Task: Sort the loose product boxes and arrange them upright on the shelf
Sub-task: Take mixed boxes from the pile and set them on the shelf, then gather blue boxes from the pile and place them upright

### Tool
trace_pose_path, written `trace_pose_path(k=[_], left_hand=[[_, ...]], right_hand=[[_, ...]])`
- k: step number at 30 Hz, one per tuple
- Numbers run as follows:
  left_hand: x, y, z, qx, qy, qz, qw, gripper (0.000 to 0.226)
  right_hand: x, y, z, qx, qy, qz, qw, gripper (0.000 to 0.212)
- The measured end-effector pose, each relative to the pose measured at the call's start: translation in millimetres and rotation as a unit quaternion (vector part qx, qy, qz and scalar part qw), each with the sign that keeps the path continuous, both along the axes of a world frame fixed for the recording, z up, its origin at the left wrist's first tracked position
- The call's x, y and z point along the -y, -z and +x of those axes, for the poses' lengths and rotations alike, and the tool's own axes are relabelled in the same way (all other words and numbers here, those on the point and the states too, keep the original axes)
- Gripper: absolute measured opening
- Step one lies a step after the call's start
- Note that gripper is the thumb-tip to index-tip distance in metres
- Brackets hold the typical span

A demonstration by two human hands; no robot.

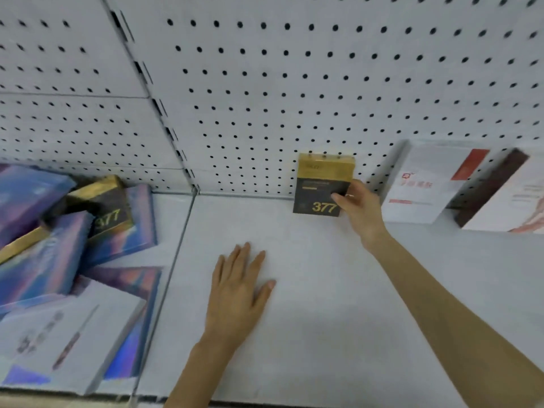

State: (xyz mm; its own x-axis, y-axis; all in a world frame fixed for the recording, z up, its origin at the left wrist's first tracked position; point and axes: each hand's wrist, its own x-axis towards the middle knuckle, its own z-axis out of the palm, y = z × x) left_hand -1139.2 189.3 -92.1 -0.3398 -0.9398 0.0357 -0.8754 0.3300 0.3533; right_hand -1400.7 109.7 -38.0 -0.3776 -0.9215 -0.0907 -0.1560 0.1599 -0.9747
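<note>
1. Your right hand (pixel 357 207) holds the black and gold box (pixel 319 187) by its right side. Your thumb (pixel 338 198) lies on the front of the box. Your other fingers go round behind it, so you cannot see how they lie.
2. The box stands upright at the back edge of the shelf (pixel 323 290). Its back is against the white wall with holes (pixel 294 83). The gold part is on top and the black part is below.
3. Big gold numbers on the black part read "377". The small writing above them is too blurry to read.
4. Your left hand (pixel 238 293) lies flat on the shelf, closer to the front edge, well apart from the box. Its fingers are straight and a little spread. It holds nothing.
5. Loose boxes lie in a heap at the left end of the shelf. One is a second black and gold box (pixel 103 207), tilted, also marked "377". Around it lie blue and purple boxes (pixel 38 260).
6. At the front left corner lies a white box (pixel 67 334) with a picture of what may be a pen.
7. At the right end, a white box with a red stripe (pixel 426 184) leans on the back wall, just beside your right hand. Its red writing is too blurry to read.
8. Past it leans a white box with a dark side (pixel 506 198).
</note>
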Motion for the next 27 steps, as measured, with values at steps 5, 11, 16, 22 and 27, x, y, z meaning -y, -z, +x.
trace_pose_path(k=[5,11,16,22,27], left_hand=[[2,1,-1,-0.019,0.001,-0.012,1.0,0.054],[2,2,3,-0.016,0.012,-0.003,1.0,0.056],[-7,-7,7,-0.085,0.018,0.036,0.996,0.051],[-36,-28,22,-0.108,-0.003,-0.003,0.994,0.051],[-76,-52,35,-0.24,-0.12,0.018,0.963,0.039]], right_hand=[[5,5,2,-0.019,0.029,0.016,0.999,0.022],[2,5,0,-0.052,0.028,0.039,0.998,0.018],[-3,5,0,-0.039,0.016,0.041,0.998,0.013],[-9,0,0,-0.053,0.026,0.092,0.994,0.04],[-76,-12,38,-0.052,0.069,0.032,0.996,0.039]])
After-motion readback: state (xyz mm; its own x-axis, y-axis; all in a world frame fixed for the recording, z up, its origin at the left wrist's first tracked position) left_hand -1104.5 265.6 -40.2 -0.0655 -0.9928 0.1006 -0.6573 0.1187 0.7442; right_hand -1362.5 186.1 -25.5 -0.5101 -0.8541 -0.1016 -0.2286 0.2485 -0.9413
